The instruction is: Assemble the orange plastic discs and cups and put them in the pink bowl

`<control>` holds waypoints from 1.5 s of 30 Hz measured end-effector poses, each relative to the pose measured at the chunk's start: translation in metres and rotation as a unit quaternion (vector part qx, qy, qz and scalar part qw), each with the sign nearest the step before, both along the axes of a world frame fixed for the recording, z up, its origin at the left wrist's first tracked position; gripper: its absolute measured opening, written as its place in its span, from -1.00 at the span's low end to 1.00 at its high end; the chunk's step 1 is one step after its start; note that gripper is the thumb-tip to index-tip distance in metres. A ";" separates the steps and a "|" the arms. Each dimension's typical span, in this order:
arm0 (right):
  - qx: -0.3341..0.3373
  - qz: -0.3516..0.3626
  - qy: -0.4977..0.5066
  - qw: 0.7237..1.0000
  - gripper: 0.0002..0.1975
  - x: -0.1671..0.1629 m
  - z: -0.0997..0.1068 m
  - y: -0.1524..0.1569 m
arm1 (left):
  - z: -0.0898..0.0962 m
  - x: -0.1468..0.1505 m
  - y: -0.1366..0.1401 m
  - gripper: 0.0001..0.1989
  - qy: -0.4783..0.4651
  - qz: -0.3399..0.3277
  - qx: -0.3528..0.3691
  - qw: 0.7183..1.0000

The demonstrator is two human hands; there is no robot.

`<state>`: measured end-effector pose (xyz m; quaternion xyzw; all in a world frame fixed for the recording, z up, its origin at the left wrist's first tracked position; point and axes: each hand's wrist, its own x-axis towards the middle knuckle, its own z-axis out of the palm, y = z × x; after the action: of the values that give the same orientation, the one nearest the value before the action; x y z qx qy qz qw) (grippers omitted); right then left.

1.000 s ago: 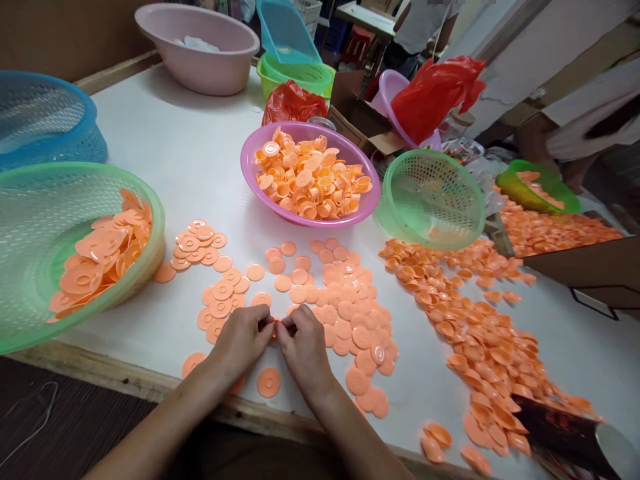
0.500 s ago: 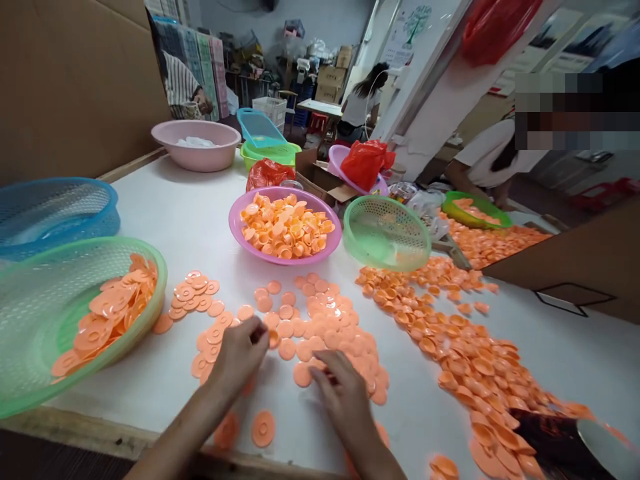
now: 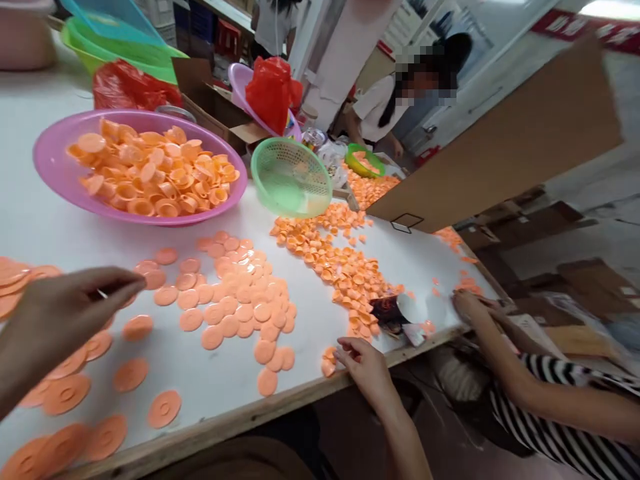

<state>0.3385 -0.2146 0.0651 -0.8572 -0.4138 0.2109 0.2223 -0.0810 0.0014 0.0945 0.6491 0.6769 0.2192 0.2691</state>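
Observation:
My left hand (image 3: 75,320) hovers over the left part of the white table with thumb and forefinger pressed together. Its fingertips are beside flat orange plastic discs (image 3: 150,275); whatever the pinch may hold is hidden. Near the table's front edge my right hand (image 3: 367,373) has its fingers slightly apart. Its fingertips are at a few small orange cup-shaped pieces (image 3: 329,361). Many overlapping discs (image 3: 240,300) lie between my hands. A long heap of orange cups (image 3: 340,267) spreads beyond my right hand.
A pink-purple basin (image 3: 50,160) holds orange pieces. A green basket (image 3: 290,197), an open carton (image 3: 210,100) and red plastic bags (image 3: 130,87) stand behind. A co-worker in stripes (image 3: 550,393) reaches over the table at right. Another person (image 3: 375,107) works behind a cardboard panel (image 3: 500,127).
The view has swung to the right. My right hand has moved from the discs to the orange cups by the front edge. The cup seen at my left fingertips no longer shows.

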 end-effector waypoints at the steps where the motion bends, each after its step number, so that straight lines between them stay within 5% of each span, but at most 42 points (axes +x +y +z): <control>1: -0.009 0.005 0.011 1.000 -0.67 -0.001 -0.002 0.001 | -0.011 -0.007 -0.015 -0.70 0.004 -0.025 -0.023 0.999; 8: -0.004 -0.001 0.044 0.999 -0.71 0.001 -0.007 0.041 | -0.056 -0.026 -0.070 -0.77 0.014 -0.135 0.003 0.991; 14: 0.072 0.143 0.195 0.968 -0.79 -0.112 0.010 0.092 | -0.056 0.012 -0.080 -0.83 0.066 -0.195 -0.026 0.978; 17: 0.051 0.199 0.246 0.947 -0.85 -0.168 -0.003 0.103 | -0.057 0.026 -0.085 -0.78 0.018 -0.184 -0.025 0.982; 21: 0.036 0.216 0.268 0.938 -0.92 -0.204 -0.022 0.110 | -0.063 0.023 -0.092 -0.83 -0.031 -0.171 -0.025 0.984; 30: 0.053 0.256 0.172 0.950 -0.86 -0.236 -0.031 0.121 | -0.066 0.023 -0.092 -0.82 -0.052 -0.175 -0.039 0.982; 34: 0.046 0.264 0.175 0.948 -0.85 -0.237 -0.031 0.121 | -0.057 0.023 -0.084 -0.79 -0.176 -0.125 -0.136 0.967; 37: 0.047 0.266 0.186 0.945 -0.86 -0.236 -0.032 0.120 | -0.055 0.032 -0.079 -0.89 -0.185 -0.073 -0.174 0.964; 45: 0.062 0.270 0.148 0.949 -0.80 -0.242 -0.035 0.112 | -0.065 0.041 -0.089 -0.77 -0.144 -0.083 -0.087 0.982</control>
<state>0.0967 -0.1030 0.0300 -0.6570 -0.6043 0.3617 0.2690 -0.0404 -0.0877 0.0298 0.6390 0.5914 0.2275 0.4360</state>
